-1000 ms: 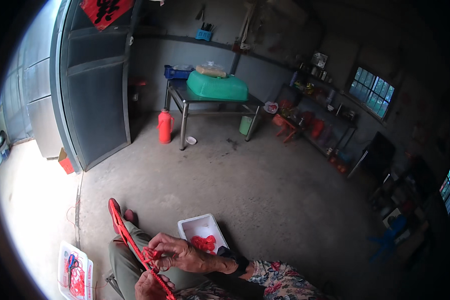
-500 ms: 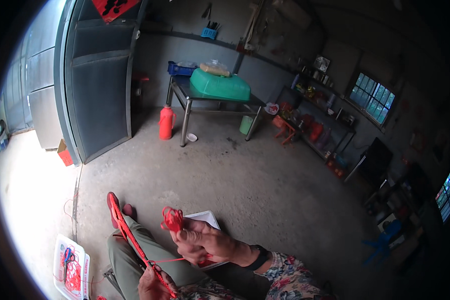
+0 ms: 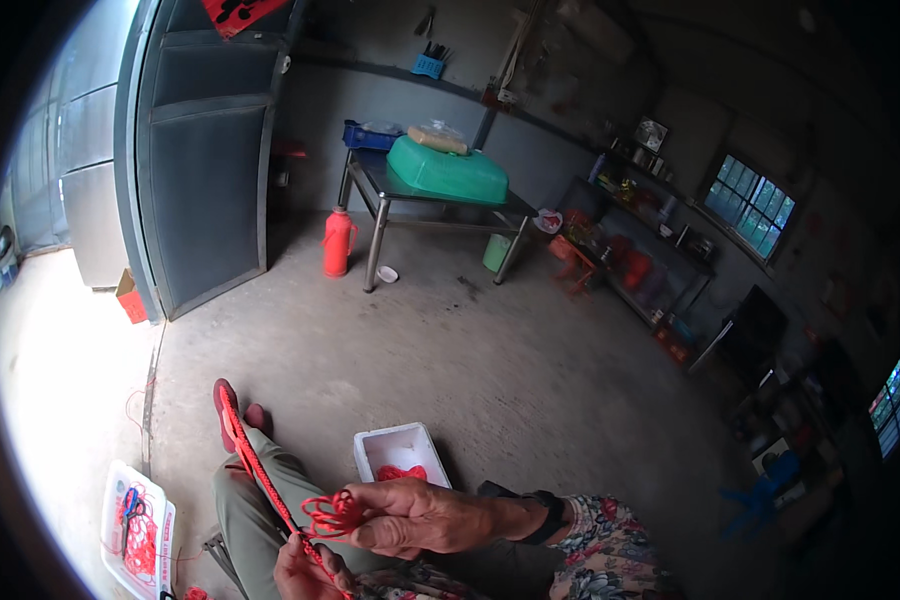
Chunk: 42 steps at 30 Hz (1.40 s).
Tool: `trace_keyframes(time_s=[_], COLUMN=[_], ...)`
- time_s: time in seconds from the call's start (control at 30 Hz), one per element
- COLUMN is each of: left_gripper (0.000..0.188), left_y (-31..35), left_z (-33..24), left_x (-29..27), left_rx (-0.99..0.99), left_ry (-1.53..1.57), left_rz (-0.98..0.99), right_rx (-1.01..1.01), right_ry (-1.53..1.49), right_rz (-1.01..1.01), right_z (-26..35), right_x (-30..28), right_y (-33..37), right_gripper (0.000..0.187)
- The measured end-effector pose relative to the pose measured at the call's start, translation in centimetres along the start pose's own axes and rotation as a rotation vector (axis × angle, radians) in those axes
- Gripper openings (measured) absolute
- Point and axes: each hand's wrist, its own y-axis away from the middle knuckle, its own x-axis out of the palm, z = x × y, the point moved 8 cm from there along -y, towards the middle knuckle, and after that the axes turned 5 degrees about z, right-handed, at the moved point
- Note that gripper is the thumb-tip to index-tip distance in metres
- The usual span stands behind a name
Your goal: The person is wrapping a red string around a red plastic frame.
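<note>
A long braided red cord (image 3: 257, 467) runs from my shoe up along my leg to my left hand (image 3: 304, 570). My left hand is closed around the cord low in the view, and the cord's end passes below it. In my right hand (image 3: 415, 517) a looped bundle of thin red cord (image 3: 335, 513) is pinched between thumb and fingers. The bundle hangs just above and to the right of my left hand, close to the braided cord. The fingertips of my right hand are partly hidden behind the bundle.
A white foam box (image 3: 402, 446) with red cord inside stands beyond my right hand. At the lower left a white tray (image 3: 160, 540) holds tangled red cord and blue-handled scissors (image 3: 130, 507). A red thermos (image 3: 338, 243) stands by a metal table (image 3: 379, 235).
My right hand has moved down and nearer my left hand with the cord bundle, whose loops now spread leftward. More of the white foam box shows. My left hand keeps its grip.
</note>
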Motion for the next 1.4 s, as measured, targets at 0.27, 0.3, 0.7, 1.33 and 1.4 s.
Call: trace_keyframes(time_s=[0.27, 0.3, 0.7, 1.33, 1.4], left_gripper=[0.032, 0.031, 0.034, 0.035, 0.028], left_y=[1.4, 1.9, -0.5, 3.4, 3.6], left_z=[0.1, 0.4, 0.0, -6.2, -7.0], left_x=[-0.4, -0.4, 0.8, -0.4, 0.9], left_rx=[0.036, 0.056, 0.027, 0.610, 0.708], left_ry=[0.028, 0.028, 0.135, -0.696, -0.773], left_rz=[-0.110, -0.136, 0.212, -0.177, -0.215], right_rx=[-0.126, -0.339, -0.300, -0.346, -0.349], right_ry=[-0.328, -0.129, -0.255, -0.530, -0.538], right_rz=[0.355, 0.260, 0.020, 0.198, 0.208], right_z=[-1.2, -1.4, 3.8, 4.6, 4.7], right_x=[7.7, 6.3, 1.0, 1.2, 0.8], right_y=[-2.7, -4.3, -3.6, -8.2, -8.8], right_gripper=[0.037, 0.039, 0.022, 0.028, 0.029])
